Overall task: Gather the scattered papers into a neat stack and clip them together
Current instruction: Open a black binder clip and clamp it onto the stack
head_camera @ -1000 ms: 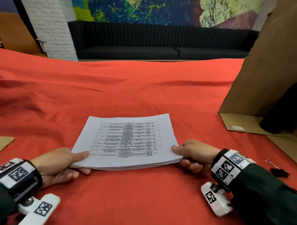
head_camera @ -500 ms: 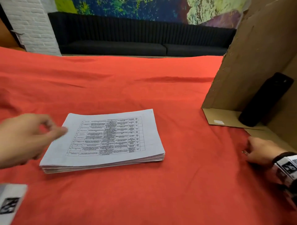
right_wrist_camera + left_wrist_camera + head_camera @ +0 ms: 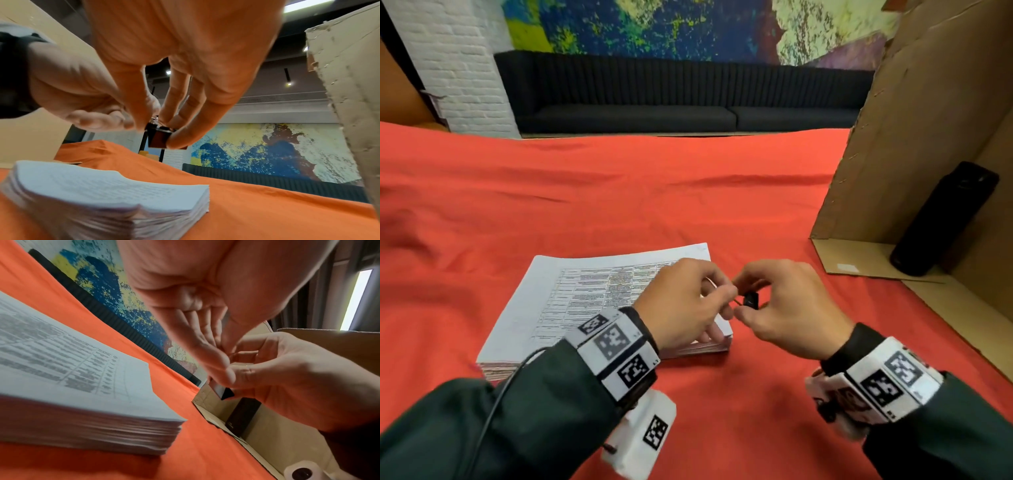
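The paper stack [image 3: 599,301] lies squared on the red cloth [image 3: 619,192], thick and floppy, best bitten at a corner or short edge. Above its right near corner, the left hand [image 3: 681,305] pinches the wire handle of a black binder clip [image 3: 751,300], while the right hand [image 3: 787,305] pinches its stiff, springy body, held clear of the sheets.

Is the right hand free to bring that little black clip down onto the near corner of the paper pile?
Probably yes. The right hand pinches the binder clip just above the paper stack corner; only the left hand, gripping the clip's wire handle, hovers over that corner.
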